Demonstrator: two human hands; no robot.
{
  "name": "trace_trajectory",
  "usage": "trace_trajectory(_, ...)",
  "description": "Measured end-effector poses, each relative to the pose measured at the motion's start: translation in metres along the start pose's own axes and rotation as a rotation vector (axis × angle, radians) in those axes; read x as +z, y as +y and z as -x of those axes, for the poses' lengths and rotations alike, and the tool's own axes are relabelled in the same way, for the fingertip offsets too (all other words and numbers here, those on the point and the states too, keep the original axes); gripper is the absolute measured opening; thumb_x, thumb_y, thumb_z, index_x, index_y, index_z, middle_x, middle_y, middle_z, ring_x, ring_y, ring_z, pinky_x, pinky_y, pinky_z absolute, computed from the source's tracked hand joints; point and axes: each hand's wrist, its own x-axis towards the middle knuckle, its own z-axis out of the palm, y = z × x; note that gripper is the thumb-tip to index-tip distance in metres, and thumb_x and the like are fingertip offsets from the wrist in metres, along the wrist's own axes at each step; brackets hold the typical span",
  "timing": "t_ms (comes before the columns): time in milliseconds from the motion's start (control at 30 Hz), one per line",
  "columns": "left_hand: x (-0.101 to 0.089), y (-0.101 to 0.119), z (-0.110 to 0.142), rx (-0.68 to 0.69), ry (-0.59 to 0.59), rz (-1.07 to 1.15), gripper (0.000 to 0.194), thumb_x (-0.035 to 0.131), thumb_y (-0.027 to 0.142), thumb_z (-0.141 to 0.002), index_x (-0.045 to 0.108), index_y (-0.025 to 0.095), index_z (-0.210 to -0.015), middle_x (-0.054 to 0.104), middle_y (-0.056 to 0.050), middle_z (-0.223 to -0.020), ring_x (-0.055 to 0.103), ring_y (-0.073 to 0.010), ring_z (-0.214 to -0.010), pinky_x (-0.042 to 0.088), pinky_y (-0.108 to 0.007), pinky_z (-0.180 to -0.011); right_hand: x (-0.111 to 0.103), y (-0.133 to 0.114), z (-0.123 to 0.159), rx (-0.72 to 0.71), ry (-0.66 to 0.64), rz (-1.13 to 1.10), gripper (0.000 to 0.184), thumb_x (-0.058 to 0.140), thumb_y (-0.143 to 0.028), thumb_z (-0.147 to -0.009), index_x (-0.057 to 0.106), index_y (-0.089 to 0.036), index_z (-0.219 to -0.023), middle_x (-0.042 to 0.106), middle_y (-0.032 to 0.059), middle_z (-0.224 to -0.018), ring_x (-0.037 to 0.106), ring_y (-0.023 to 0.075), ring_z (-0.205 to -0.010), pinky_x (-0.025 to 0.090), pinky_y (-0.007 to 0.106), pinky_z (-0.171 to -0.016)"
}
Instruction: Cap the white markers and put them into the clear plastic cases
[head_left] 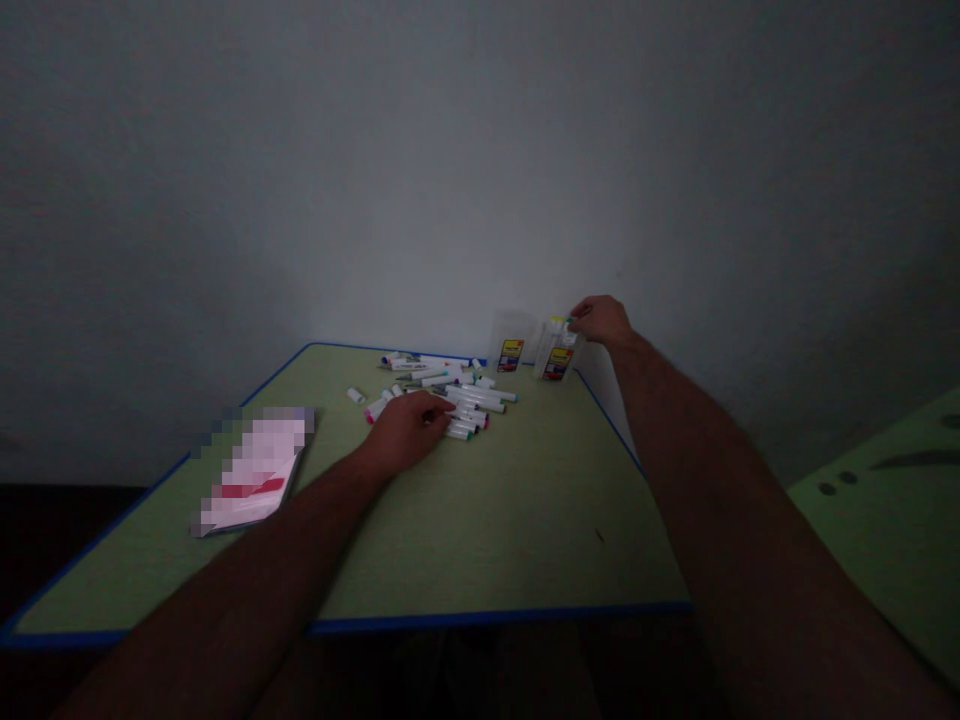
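My left hand (411, 428) rests at the near left side of a loose pile of white markers (480, 396), its fingers curled together; what lies between the fingertips is hidden. Several markers have coloured ends, some lie uncapped, and a loose white cap (356, 396) is to the left. At the table's far right corner, my right hand (602, 320) pinches a green-ended marker (570, 323) at the top of a clear plastic case (556, 362). That case stands upright and holds a few markers, one with a yellow end. Beside it stands a second clear case (511, 350).
A light green table (510, 530) with a blue edge stands against a grey wall (480, 180). On its left lies a flat pink-and-white item (259, 470), partly pixelated. A small dark mark (599, 536) shows on the tabletop. Another green surface (900, 500) is at the right.
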Motion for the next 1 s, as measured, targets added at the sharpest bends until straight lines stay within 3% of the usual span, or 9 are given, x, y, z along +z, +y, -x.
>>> trace_trajectory(233, -0.001, -0.002, -0.003, -0.025, 0.010, -0.017, 0.033, 0.058, 0.033, -0.084, 0.080, 0.018, -0.103, 0.078, -0.010, -0.097, 0.069, -0.0236, -0.084, 0.055, -0.038, -0.081, -0.017, -0.004, 0.016, -0.002, 0.144, -0.019, 0.018, 0.075, -0.015, -0.073, 0.078, -0.011, -0.091, 0.076, 0.0130, -0.094, 0.071, 0.0256, -0.092, 0.055, 0.039, -0.087)
trace_trajectory(433, -0.003, -0.003, -0.005, -0.082, 0.009, -0.042, 0.033, 0.059, 0.031, -0.084, 0.080, 0.017, -0.106, 0.078, -0.010, -0.098, 0.070, -0.0244, -0.085, 0.054, -0.038, -0.082, -0.023, -0.015, 0.053, -0.010, 0.261, -0.089, 0.013, 0.067, -0.017, -0.079, 0.076, -0.014, -0.087, 0.075, 0.0124, -0.094, 0.069, 0.0253, -0.090, 0.053, 0.040, -0.086)
trace_trajectory(600, -0.009, -0.002, -0.005, -0.128, 0.036, -0.072, 0.032, 0.059, 0.027, -0.086, 0.080, 0.017, -0.109, 0.078, -0.013, -0.105, 0.071, -0.0254, -0.091, 0.054, -0.039, -0.087, 0.002, -0.031, 0.099, -0.044, 0.231, -0.218, 0.014, 0.065, -0.016, -0.079, 0.076, -0.015, -0.088, 0.075, 0.0101, -0.089, 0.069, 0.0220, -0.084, 0.053, 0.037, -0.084)
trace_trajectory(833, -0.027, -0.005, -0.009, -0.280, 0.168, -0.147, 0.031, 0.060, 0.020, -0.085, 0.080, 0.017, -0.108, 0.078, -0.011, -0.106, 0.071, -0.0264, -0.096, 0.053, -0.037, -0.090, 0.051, -0.069, 0.147, -0.063, -0.001, -0.405, 0.014, 0.064, -0.015, -0.079, 0.076, -0.018, -0.087, 0.076, 0.0054, -0.086, 0.070, 0.0188, -0.078, 0.055, 0.034, -0.080)
trace_trajectory(1000, -0.036, -0.016, -0.013, -0.436, 0.284, -0.077, 0.030, 0.060, 0.021, -0.084, 0.080, 0.017, -0.106, 0.080, -0.008, -0.103, 0.073, -0.0228, -0.091, 0.053, -0.031, -0.087, 0.064, -0.082, 0.170, -0.124, -0.064, -0.383, 0.017, 0.064, -0.012, -0.078, 0.077, -0.018, -0.087, 0.077, 0.0056, -0.090, 0.071, 0.0187, -0.083, 0.053, 0.032, -0.082)
